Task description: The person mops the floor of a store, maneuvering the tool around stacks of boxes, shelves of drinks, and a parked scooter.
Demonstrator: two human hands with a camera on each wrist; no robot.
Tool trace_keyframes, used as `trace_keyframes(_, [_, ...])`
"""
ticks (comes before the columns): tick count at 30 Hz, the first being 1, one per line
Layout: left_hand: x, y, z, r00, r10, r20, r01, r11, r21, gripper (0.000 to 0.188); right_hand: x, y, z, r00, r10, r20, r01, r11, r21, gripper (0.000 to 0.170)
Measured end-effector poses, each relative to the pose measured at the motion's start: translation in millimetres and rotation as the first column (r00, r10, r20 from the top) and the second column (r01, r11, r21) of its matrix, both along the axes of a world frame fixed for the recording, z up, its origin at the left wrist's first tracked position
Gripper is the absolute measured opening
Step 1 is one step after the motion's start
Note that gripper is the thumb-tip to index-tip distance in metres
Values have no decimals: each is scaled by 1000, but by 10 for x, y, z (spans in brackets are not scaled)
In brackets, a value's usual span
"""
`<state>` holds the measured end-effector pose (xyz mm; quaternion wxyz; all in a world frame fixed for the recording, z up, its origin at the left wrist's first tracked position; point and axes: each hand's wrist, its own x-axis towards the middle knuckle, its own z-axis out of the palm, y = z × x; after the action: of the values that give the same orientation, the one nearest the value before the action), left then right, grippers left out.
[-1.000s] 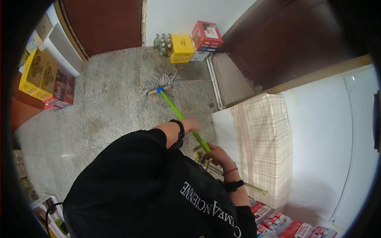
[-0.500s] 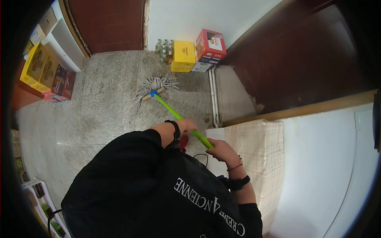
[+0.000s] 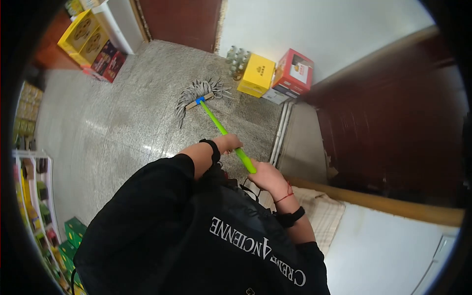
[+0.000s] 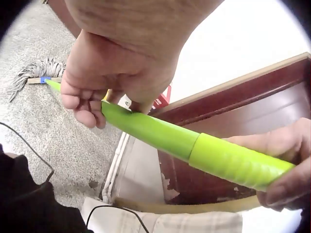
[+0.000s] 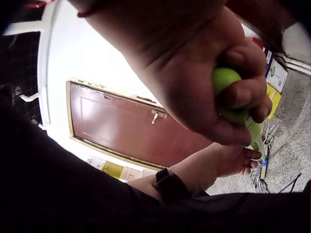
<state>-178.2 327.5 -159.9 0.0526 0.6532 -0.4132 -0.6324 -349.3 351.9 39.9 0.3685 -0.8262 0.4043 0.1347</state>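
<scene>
A mop with a bright green handle stretches away from me across the floor in the head view. Its grey string head lies fanned out on the floor beyond a wooden bar with a blue clamp. My left hand grips the handle partway along, fingers curled under it in the left wrist view. At the near end my right hand wraps round the ribbed grip. In the right wrist view the rounded end of the handle pokes out of that fist.
Glass bottles, a yellow box and a red box stand by the far wall. White pipes run along the right. More boxes stack at the left; a stocked shelf stands at lower left.
The head view has turned, so the boxes and doors appear shifted right and the lower-left shelf shows more. Both hands keep hold of the mop; its head stays on the floor near the bottles.
</scene>
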Motion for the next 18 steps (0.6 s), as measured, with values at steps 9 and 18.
trace_keyframes(9, [291,-246,112,991,133,-25,-133,991,2,35,197,-549,-198,989,46,-142,-25,990,141,42])
trace_keyframes(18, [655,-1000,80,1000,7,-2,-7,999,50,45,451,-1256,-96,988,141,-69,-132,985,115,50])
